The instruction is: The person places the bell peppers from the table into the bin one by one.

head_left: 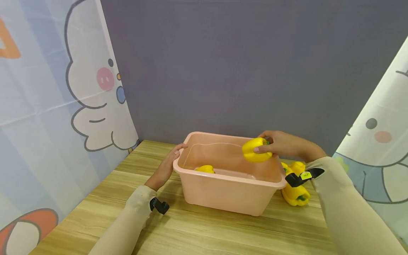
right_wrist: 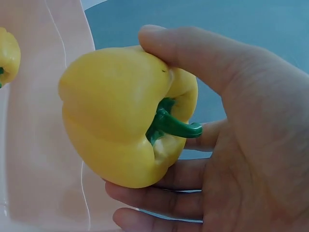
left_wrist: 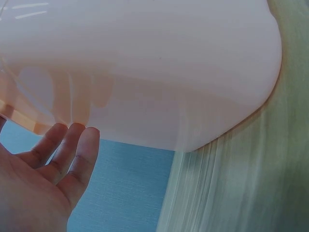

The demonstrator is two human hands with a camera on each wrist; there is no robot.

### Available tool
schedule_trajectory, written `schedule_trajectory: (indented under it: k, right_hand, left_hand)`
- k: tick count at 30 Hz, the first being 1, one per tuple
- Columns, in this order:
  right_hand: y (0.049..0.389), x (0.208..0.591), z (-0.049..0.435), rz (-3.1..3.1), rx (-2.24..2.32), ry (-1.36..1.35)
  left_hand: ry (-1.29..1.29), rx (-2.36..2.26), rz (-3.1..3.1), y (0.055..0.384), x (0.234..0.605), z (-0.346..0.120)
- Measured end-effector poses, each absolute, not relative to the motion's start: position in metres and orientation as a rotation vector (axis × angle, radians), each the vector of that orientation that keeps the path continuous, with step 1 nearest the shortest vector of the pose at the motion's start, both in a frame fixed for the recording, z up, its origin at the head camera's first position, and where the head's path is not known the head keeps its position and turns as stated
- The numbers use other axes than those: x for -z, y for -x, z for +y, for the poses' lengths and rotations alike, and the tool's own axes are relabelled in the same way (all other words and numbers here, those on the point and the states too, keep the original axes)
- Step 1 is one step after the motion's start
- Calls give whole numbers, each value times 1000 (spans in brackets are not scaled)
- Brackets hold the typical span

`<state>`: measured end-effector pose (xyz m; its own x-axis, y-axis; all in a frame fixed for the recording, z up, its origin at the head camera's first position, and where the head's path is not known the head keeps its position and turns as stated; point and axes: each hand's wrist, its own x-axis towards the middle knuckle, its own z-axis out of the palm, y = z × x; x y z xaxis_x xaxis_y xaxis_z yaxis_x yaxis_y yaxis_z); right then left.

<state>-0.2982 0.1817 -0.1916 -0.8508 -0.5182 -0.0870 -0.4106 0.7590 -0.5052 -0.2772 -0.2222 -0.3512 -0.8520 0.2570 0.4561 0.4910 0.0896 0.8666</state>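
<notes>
In the head view, a pink plastic basin [head_left: 223,193] stands on the wooden table. My left hand [head_left: 166,166] holds its left rim; in the left wrist view several fingertips [left_wrist: 89,137] touch the outer wall, with the thumb out of sight. Over the basin's right end, my right hand [head_left: 280,144] grips a yellow bell pepper [head_left: 253,150] between thumb and fingers. Its green stem [right_wrist: 178,126] faces the palm in the right wrist view. Another yellow bell pepper [head_left: 206,169] lies inside the basin at the left, partly hidden by the front wall.
Several more yellow bell peppers [head_left: 294,194] lie on the table right of the basin, partly behind the right wrist's black strap [head_left: 294,180]. A grey wall [head_left: 239,71] rises behind, and cartoon-printed sheets [head_left: 41,106] hang at both sides. Wooden tabletop [head_left: 204,230] extends in front.
</notes>
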Motion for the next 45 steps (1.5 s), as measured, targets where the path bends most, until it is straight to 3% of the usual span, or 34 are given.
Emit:
schedule_trajectory:
  k: [45]
  right_hand:
    - [332,199,143,2665,583,715]
  left_hand:
    - [766,1848,-2165,279,352,-223]
